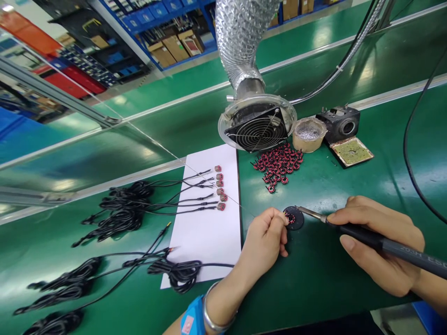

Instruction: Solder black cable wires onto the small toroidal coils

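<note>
My right hand (379, 249) grips a black soldering iron (352, 230), its tip resting at a small round black pad (296, 218) on the green bench. A small red coil (289, 217) lies on that pad. My left hand (265, 242) is pinched closed right beside the coil, fingertips touching it or a thin wire that I cannot make out. A thin solder wire (209, 179) runs from the upper left toward the pad.
A pile of red coils (279, 166) lies under the fume extractor fan (257, 125). A solder pot (308, 134), iron stand (338, 123) and sponge (351, 151) sit behind. Several finished coils with black cables (219, 190) rest on white paper (209, 232); cable bundles (118, 211) lie to the left.
</note>
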